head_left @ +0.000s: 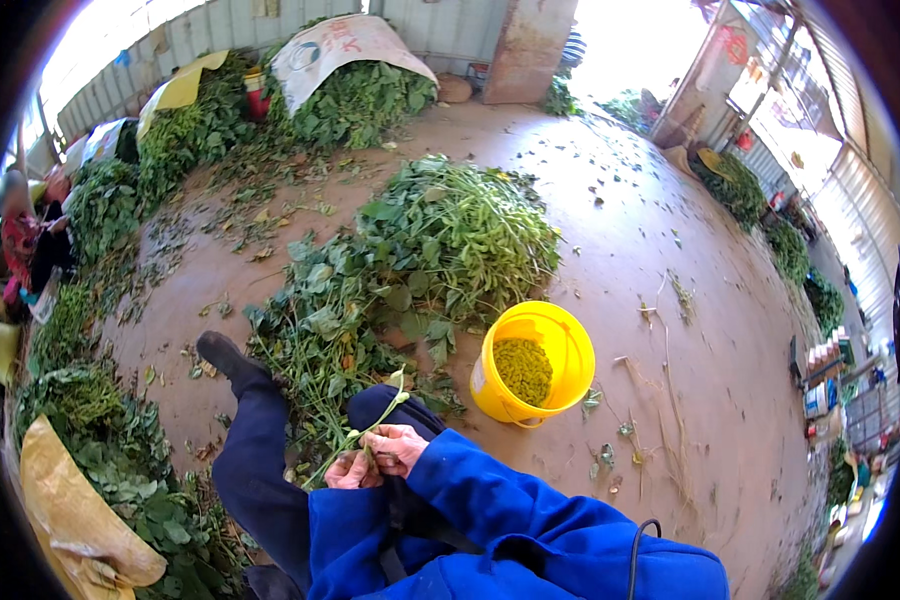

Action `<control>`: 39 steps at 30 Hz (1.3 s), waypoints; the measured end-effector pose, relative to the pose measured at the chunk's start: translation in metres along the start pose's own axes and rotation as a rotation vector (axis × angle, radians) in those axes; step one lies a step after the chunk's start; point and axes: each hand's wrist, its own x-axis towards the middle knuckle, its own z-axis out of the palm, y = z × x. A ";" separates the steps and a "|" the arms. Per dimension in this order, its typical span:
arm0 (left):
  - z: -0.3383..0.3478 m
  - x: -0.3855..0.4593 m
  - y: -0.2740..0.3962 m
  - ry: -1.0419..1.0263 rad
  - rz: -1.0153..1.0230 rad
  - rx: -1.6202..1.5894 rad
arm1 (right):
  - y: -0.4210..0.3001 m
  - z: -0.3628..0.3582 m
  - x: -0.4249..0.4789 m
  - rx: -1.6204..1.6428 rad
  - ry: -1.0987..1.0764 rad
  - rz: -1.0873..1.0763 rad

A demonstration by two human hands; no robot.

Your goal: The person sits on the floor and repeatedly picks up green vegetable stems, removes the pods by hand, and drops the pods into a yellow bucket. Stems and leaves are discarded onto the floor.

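Note:
A thin green plant stalk [385, 411], with a few pods near its tip, runs slantwise through both hands above my lap. My left hand [352, 471] pinches it lower down. Close against it, my right hand [395, 450] has its fingers on the stalk or a pod; the fingertips partly hide what they hold. To the right of my knee stands a yellow plastic bucket [574, 356], tilted in view by the lens, partly filled with green pods [523, 371]. Beyond my hands lies a large heap of cut bean plants [465, 232], leafy on the left, thick with pods on the right.
More plant heaps line the left wall, some under a white sack [349, 52] and a yellow sack [184, 88]. A person [26, 232] sits at the far left. Bare stalks [664, 375] and leaves litter the concrete floor. A tan sheet [75, 510] covers plants at lower left.

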 end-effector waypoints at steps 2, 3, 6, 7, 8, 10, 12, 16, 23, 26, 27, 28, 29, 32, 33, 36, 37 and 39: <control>0.006 -0.003 0.006 0.080 -0.015 0.010 | 0.005 -0.004 0.005 0.011 -0.056 -0.003; 0.009 -0.004 0.009 0.071 0.016 0.023 | 0.006 -0.002 0.007 0.005 -0.032 -0.005; 0.009 -0.006 0.012 0.075 0.087 0.087 | 0.003 0.010 0.000 -0.119 0.013 -0.011; 0.006 -0.005 0.012 0.087 0.100 0.192 | 0.006 0.007 0.003 -0.154 0.006 -0.027; 0.002 -0.004 0.011 0.098 0.113 0.298 | 0.004 0.010 0.001 -0.201 0.020 -0.069; 0.002 -0.006 0.008 0.160 0.151 0.433 | 0.007 0.012 0.002 -0.211 0.017 -0.127; 0.004 -0.004 0.003 0.197 0.147 0.320 | 0.017 0.002 0.015 -0.280 0.035 -0.136; -0.012 0.000 -0.004 0.211 0.157 0.236 | 0.021 0.015 0.015 -0.306 0.071 -0.183; 0.000 0.001 -0.007 0.279 0.184 0.221 | 0.023 0.008 0.016 -0.329 0.113 -0.249; 0.017 -0.009 0.007 0.310 0.288 0.716 | 0.024 0.010 0.020 -0.525 0.219 -0.393; 0.027 -0.015 0.014 0.330 0.287 0.851 | 0.022 0.008 0.020 -0.603 0.233 -0.480; 0.038 -0.017 0.018 0.329 0.287 0.737 | 0.030 -0.001 0.031 -0.531 0.232 -0.425; 0.034 -0.015 0.010 0.303 0.318 0.753 | 0.038 -0.011 0.040 -0.494 0.230 -0.420; 0.013 -0.011 -0.001 0.341 0.492 0.784 | 0.034 -0.002 0.039 -0.701 0.210 -0.465; 0.007 -0.009 -0.003 0.345 0.527 0.842 | 0.033 0.003 0.038 -0.747 0.222 -0.490; 0.012 -0.009 -0.004 0.310 0.528 0.820 | 0.044 -0.014 0.050 -0.402 0.139 -0.460; 0.019 -0.012 0.000 0.336 0.462 0.816 | 0.044 -0.019 0.051 -0.353 0.131 -0.422; 0.027 -0.016 0.006 0.348 0.476 0.789 | 0.041 -0.021 0.050 -0.400 0.130 -0.401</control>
